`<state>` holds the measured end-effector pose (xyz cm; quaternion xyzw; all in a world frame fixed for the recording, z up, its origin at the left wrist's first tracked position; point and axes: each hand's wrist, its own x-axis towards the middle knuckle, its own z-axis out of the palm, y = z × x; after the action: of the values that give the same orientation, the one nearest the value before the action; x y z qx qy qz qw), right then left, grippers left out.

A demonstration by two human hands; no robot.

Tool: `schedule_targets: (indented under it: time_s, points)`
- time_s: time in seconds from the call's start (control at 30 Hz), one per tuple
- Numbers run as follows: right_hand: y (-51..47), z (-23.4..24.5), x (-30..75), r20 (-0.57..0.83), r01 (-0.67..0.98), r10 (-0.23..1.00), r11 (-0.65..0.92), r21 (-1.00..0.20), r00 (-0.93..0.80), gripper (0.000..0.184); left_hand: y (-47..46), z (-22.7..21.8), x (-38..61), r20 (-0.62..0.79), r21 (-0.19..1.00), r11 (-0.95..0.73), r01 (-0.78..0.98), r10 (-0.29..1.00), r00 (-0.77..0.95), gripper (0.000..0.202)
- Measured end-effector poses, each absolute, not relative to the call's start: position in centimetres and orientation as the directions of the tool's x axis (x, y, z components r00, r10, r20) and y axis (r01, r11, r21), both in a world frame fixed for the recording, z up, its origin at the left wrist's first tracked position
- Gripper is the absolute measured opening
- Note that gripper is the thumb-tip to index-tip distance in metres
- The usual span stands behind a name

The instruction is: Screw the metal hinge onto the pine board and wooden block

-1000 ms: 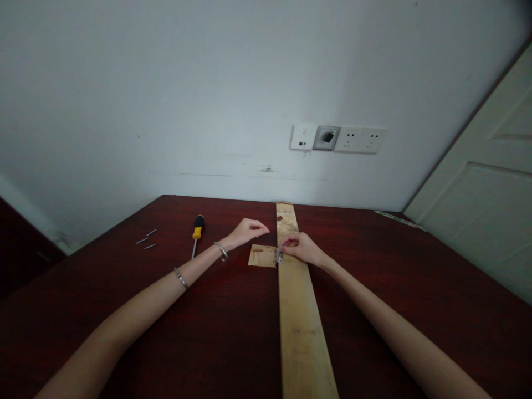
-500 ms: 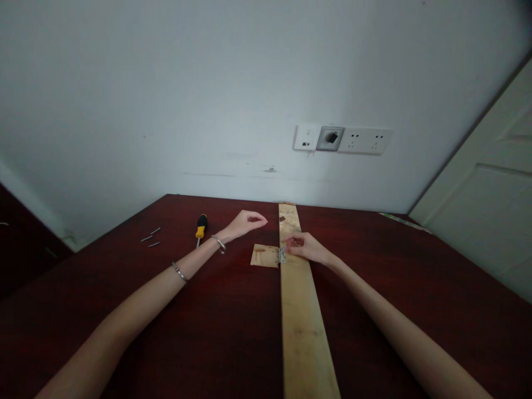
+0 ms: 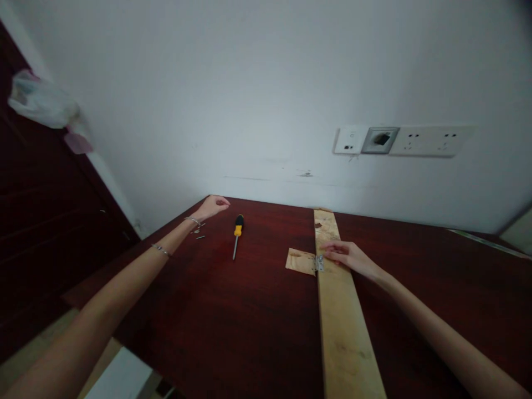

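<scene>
My left hand (image 3: 213, 206) is held over the table's far left part, above several small metal pieces (image 3: 200, 237) that look like screws or bolts. Its thumb and fingertips meet in a pinch; whatever might be between them is too small to see. On the right, my right hand (image 3: 348, 256) rests on a long wooden board (image 3: 347, 327), fingers loosely bent and a little apart. Its fingertips are beside a small metal hinge (image 3: 319, 263) at the board's left edge. The hinge also reaches a short thin wood piece (image 3: 300, 261) lying left of the board.
A yellow-and-black screwdriver (image 3: 238, 233) lies between my hands on the dark red table (image 3: 233, 310). Behind the table rises a white wall with a row of sockets (image 3: 421, 141). A white box-like thing (image 3: 120, 377) is below the table's front left edge.
My left hand has moved left, past the screwdriver to the small metal pieces. My right hand stays by the hinge. The view has turned left, bringing a dark door and a hanging bag into sight.
</scene>
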<state>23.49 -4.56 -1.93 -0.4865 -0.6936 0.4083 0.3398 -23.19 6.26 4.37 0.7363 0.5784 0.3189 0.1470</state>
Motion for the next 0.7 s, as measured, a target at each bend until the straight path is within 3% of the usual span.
schedule_targets:
  time_s: [0.2, 0.43, 0.7]
  points:
    - [-4.8, -1.4, 23.4, 0.039, 0.470, 0.958, 0.175, -0.865, -0.284, 0.037, 4.8, 2.7, -30.3, 0.100, 0.473, -0.097, 0.876, 0.993, 0.056, 0.012]
    - [-4.9, -1.0, 23.2, 0.027, 0.511, 0.960, 0.172, -0.842, -0.278, 0.037, 2.0, 2.9, -31.5, -0.176, 0.412, -0.118, 0.904, 0.963, 0.206, 0.015]
    - [-4.5, -1.5, 23.4, 0.015, 0.517, 0.964, 0.156, -0.842, -0.267, 0.036, 0.6, 2.3, -30.6, -0.181, 0.213, -0.145, 0.966, 0.966, 0.185, 0.007]
